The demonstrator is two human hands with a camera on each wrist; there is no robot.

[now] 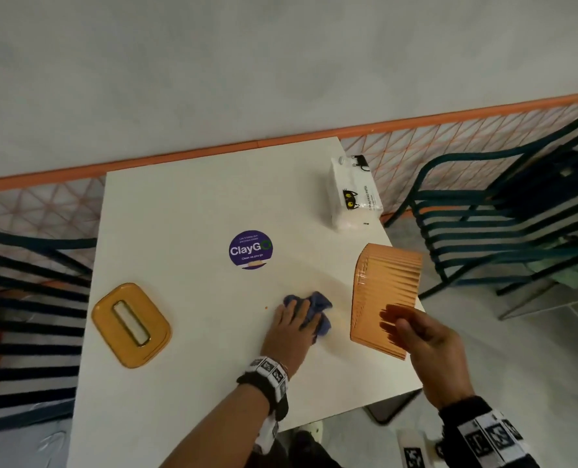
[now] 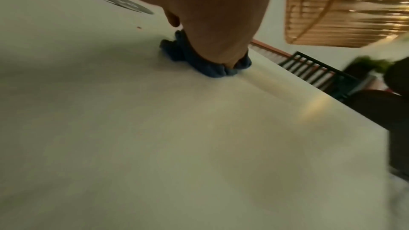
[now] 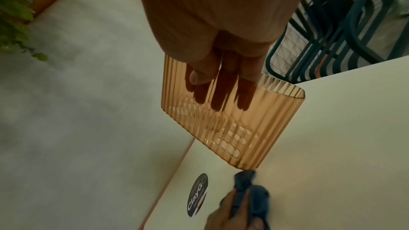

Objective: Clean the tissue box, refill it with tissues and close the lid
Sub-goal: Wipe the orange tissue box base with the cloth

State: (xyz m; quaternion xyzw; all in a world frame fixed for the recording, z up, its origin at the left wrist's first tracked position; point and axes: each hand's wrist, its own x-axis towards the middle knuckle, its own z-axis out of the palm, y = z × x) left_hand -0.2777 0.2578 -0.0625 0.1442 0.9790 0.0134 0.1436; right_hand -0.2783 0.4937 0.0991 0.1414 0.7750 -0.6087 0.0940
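Right hand [image 1: 429, 346] holds the ribbed amber box [image 1: 385, 298] lifted and tilted over the tabletop's [image 1: 196, 204] right edge, fingers [image 3: 230, 83] reaching inside it and showing dark through the translucent wall. Left hand [image 1: 291, 329] lies on a crumpled blue cloth [image 1: 314, 309] just left of the box, fingers curled over the fabric (cloth down on the tabletop). Amber lid [image 1: 130, 324] sits flat near the left edge, well apart; tissue pack [image 1: 353, 195] stands at the far right corner, purple sticker [image 1: 250, 248] mid-table.
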